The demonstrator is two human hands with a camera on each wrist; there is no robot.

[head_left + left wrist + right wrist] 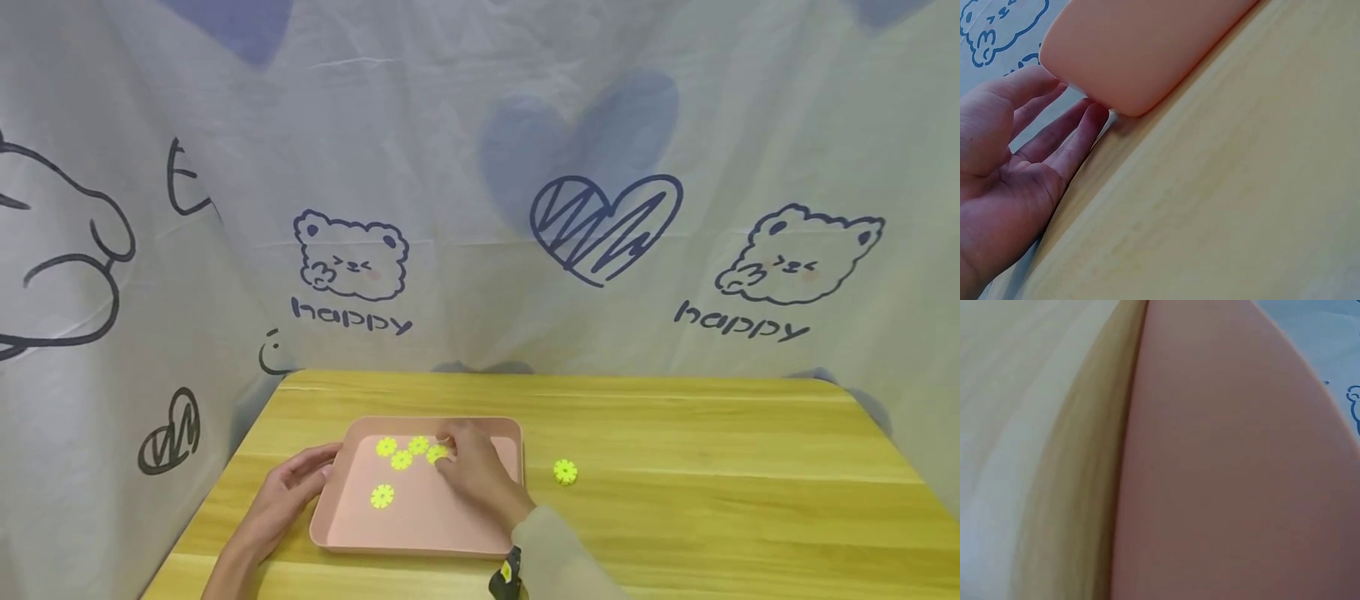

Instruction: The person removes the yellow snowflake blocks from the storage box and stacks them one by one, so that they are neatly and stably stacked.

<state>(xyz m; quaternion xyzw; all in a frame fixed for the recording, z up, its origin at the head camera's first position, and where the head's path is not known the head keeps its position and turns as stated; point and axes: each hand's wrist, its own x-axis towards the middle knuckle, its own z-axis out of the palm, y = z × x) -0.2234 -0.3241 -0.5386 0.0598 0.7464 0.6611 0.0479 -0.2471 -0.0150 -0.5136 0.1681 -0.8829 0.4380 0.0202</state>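
Observation:
A shallow pink tray (pixel 420 529) holds several small, notched yellow-green plastic discs (pixel 382 497), most grouped toward its back. My right hand (pixel 478 468) reaches over the tray, pinching one yellow disc (pixel 436 454) between thumb and curled fingers, close to the group. At the tray's left side, the fingers of my left hand (pixel 283 493) touch its outer wall. The left wrist view shows those fingers of the left hand (pixel 1029 137) fairly straight against the tray's corner (pixel 1116 69). In the right wrist view, only the tray's side (pixel 1229 462) appears, without the hand.
Right of the tray, a yellow disc (pixel 566 472), seemingly stacked, lies on the wood-grain table (pixel 712 483). A white cloth (pixel 465 275) with drawn bears and hearts hangs behind the table and along its left. A black strap (pixel 506 575) is near my right sleeve.

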